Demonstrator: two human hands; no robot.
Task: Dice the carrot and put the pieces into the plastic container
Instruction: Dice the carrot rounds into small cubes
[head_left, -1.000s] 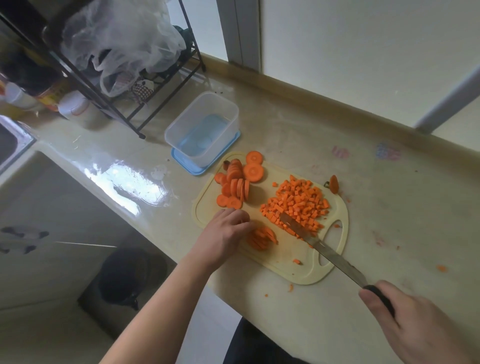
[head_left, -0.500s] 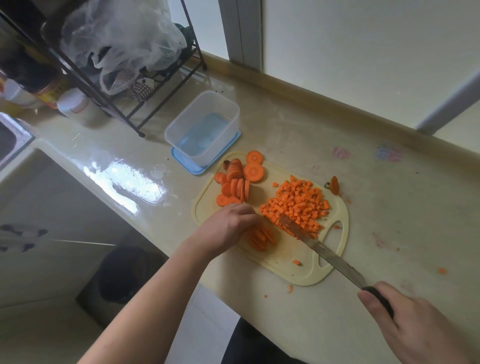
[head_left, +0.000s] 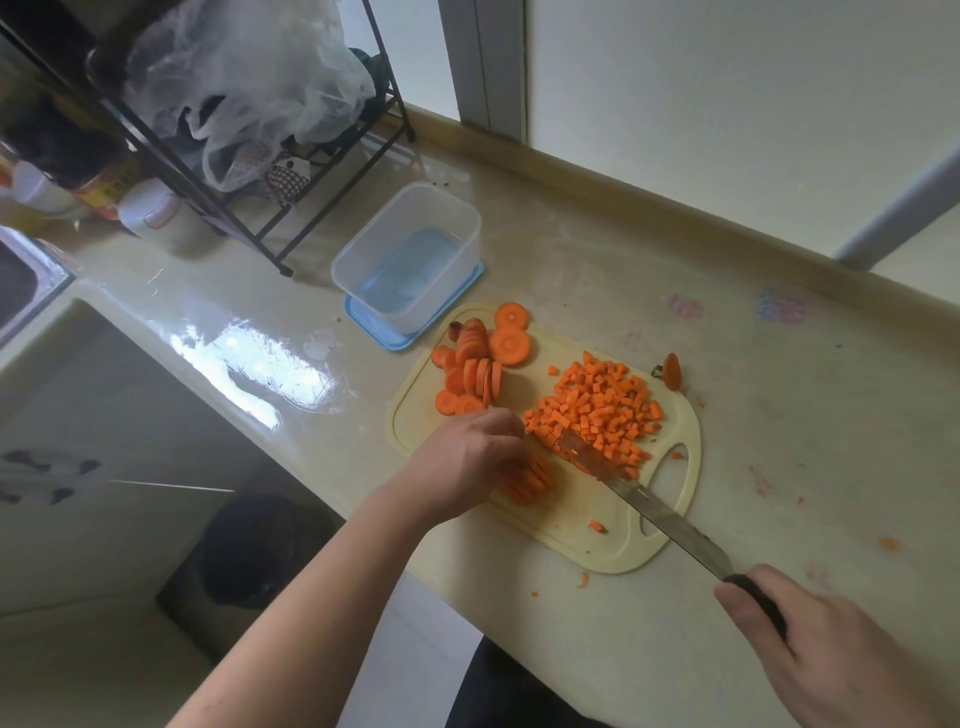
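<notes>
1. Glossy beige bench (head_left: 597, 249) runs along a pale wall, with a black wire rack (head_left: 218, 171) holding plastic bags (head_left: 244, 83) at its far left end.
2. A pale yellow cutting board (head_left: 576, 530) lies near the front edge of the bench.
3. Diced carrot pieces (head_left: 597, 410) are heaped on the right half of the board; round carrot slices (head_left: 478, 364) lie on its far left part.
4. The left hand (head_left: 467, 462) rests on the board, its fingers curled down onto a small stack of slices (head_left: 530, 480) at the near side.
5. The right hand (head_left: 831, 660) has its fingers wrapped around the dark handle of a knife (head_left: 644, 499); the blade reaches across the board, its tip at the near edge of the diced heap.
6. A clear plastic container (head_left: 410, 260) stands on a blue lid (head_left: 395, 338), just beyond the board's far left corner. No carrot is seen in it.
7. A carrot end (head_left: 672, 370) sits at the board's far right edge, and a few orange scraps (head_left: 888, 543) lie on the bench to the right.
</notes>
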